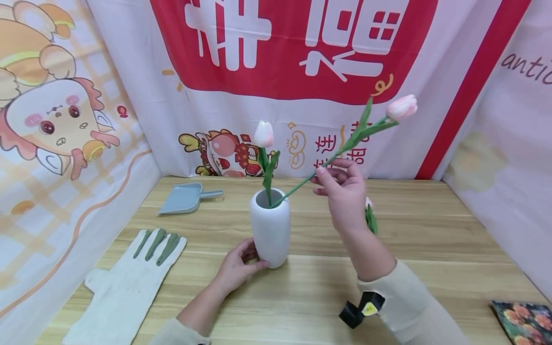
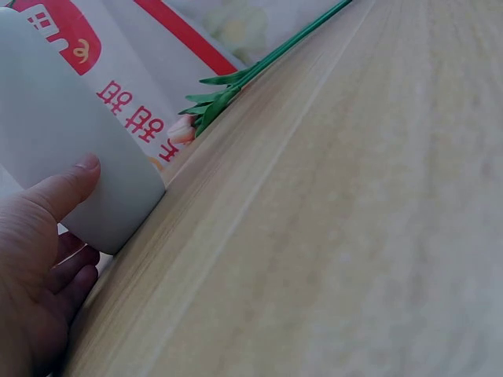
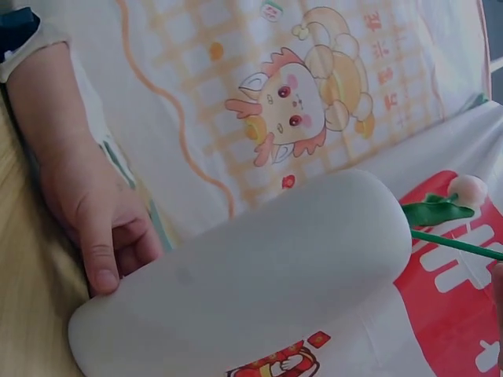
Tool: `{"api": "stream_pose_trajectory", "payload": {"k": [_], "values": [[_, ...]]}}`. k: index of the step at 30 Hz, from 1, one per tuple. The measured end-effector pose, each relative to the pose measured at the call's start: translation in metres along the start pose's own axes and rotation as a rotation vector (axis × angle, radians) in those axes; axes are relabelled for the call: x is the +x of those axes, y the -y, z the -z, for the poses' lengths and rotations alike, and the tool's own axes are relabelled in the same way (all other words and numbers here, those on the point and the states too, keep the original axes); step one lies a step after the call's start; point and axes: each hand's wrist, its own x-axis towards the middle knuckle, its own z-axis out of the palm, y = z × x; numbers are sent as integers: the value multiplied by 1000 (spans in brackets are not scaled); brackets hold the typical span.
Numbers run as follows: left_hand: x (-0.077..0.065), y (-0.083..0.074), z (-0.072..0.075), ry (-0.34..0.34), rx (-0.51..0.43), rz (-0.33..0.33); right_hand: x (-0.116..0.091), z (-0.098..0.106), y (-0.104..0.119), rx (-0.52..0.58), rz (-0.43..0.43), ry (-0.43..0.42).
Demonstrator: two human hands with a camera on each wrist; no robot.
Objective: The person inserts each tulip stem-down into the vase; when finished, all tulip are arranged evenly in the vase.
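Observation:
A white vase (image 1: 270, 235) stands upright on the wooden table. My left hand (image 1: 239, 266) grips it low down, thumb in front and fingers at its side, as the left wrist view also shows. One pink-and-white artificial tulip (image 1: 264, 134) stands in the vase. My right hand (image 1: 345, 196) pinches the green stem of a second tulip (image 1: 401, 108) between thumb and fingers. That stem slants down to the left, its lower end inside the vase mouth. Behind my right wrist another tulip (image 1: 372, 223) lies on the table, partly hidden; its leaves (image 2: 212, 106) show in the left wrist view.
A blue-grey dustpan (image 1: 181, 198) lies at the back left. White-and-green gloves (image 1: 125, 287) lie along the left side. A card with orange flowers (image 1: 526, 318) sits at the right front. Printed cloth (image 1: 276, 91) hangs behind the table and on both sides.

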Motion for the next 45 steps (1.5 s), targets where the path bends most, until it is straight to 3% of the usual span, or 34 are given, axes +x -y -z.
{"api": "stream_pose_trajectory", "payload": {"k": [11, 20, 38, 45], "values": [[1, -1, 1, 22, 6, 0, -8, -19, -13, -278, -1, 194], [0, 0, 1, 23, 12, 3, -10, -28, -24, -423, 58, 245], [2, 2, 2, 18, 23, -1, -5, -34, -24, -569, -7, 313], [2, 2, 2, 15, 22, -6, -4, -34, -24, -548, -54, 306]]}}
